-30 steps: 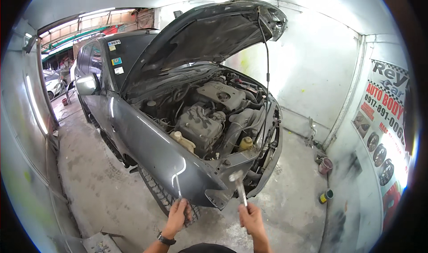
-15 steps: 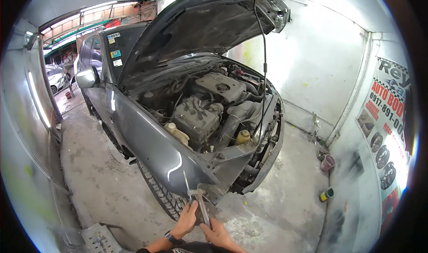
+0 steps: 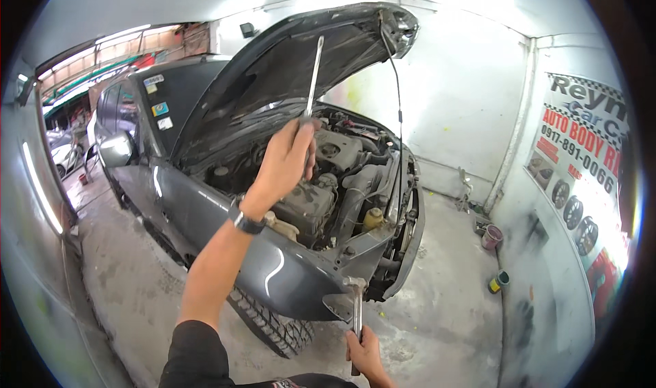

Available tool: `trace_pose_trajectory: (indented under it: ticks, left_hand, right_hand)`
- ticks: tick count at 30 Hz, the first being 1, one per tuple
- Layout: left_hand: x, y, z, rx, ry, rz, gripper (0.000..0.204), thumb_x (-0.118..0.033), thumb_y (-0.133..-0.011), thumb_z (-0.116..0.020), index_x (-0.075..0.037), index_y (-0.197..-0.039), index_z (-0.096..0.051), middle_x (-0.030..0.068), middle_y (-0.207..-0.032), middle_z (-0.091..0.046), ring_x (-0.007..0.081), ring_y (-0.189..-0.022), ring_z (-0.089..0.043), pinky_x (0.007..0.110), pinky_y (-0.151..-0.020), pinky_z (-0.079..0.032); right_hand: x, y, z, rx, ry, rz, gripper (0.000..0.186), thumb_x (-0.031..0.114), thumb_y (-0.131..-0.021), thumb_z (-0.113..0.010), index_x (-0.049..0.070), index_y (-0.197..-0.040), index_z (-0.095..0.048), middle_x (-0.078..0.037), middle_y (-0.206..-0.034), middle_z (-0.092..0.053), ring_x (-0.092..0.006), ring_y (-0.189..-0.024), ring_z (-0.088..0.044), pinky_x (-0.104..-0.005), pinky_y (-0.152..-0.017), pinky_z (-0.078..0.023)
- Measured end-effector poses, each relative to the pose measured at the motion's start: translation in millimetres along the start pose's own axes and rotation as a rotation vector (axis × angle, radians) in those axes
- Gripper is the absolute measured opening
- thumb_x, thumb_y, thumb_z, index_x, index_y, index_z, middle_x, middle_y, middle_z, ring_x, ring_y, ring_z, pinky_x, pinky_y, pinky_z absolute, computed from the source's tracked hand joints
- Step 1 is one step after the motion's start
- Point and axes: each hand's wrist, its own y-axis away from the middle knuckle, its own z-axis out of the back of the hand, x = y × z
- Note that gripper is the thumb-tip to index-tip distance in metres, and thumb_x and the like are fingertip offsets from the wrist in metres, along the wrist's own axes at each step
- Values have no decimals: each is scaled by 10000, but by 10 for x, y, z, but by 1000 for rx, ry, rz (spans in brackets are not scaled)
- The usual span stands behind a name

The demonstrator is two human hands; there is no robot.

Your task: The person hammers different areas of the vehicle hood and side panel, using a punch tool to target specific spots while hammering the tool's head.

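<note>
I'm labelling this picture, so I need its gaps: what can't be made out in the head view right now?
In the head view:
Screwdriver-like tool: handle mostly hidden by the left hand.
Hammer: part of its handle covered by the right hand.
Front tyre: upper part hidden behind the grey fender.
Wall banner: right side lost to the fisheye rim and glare.
Yellow-patched can: contents too small to tell.

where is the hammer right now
In the head view, the hammer stands head-up in the right hand, low and just right of centre, its head near the front corner of the grey fender.
</note>
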Motion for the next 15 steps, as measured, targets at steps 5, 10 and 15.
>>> trace_pose_trajectory:
  ticks: [5,10,15]
  left_hand:
    - [-248,-456,1,171,317,149,361,-286,-1010,-419,36,-1115,-543,-6,-739,-455,63,-576,-454,214,-438,-376]
    - [-325,-627,-8,226,406,147,349,-293,-1008,-418,20,-1108,-534,-18,-728,-446,62,-562,-438,216,-440,-374]
    - [-359,-656,-7,212,400,164,344,-291,-1010,-413,17,-1115,-528,-22,-724,-445,62,-561,-441,217,-439,-371]
  right_hand:
    - [-214,150,-280,-101,-40,-10,205,165,-909,-590,1,-835,-492,-17,-586,-488,-113,-444,-505,-272,-413,-416]
    - [-324,338,-501,-235,78,12,243,208,-910,-569,-27,-923,-629,-63,-679,-560,-154,-588,-489,-341,-507,-391]
    - [-558,286,-502,-301,198,6,318,242,-900,-585,-64,-987,-587,-67,-666,-520,-155,-614,-456,-372,-511,-389]
